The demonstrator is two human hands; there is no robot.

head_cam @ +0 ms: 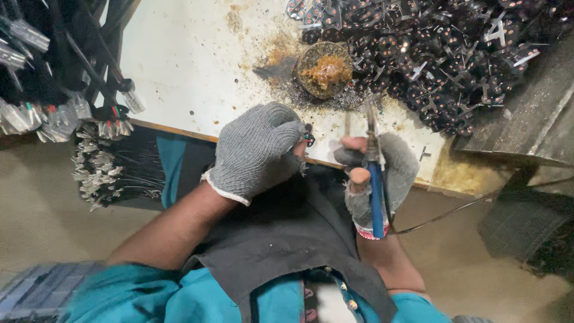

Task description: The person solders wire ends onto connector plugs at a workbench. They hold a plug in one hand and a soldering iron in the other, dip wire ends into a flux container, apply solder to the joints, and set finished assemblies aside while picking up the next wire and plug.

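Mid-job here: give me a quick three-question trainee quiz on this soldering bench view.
1. True or false: the right hand holds the blue-handled soldering iron.
2. What does the left hand pinch at its fingertips?
3. Where does the round tin of brown paste sit: A) on the lap, B) on the white table beside the pile of black parts?

Key: 1 true; 2 a small black part; 3 B.
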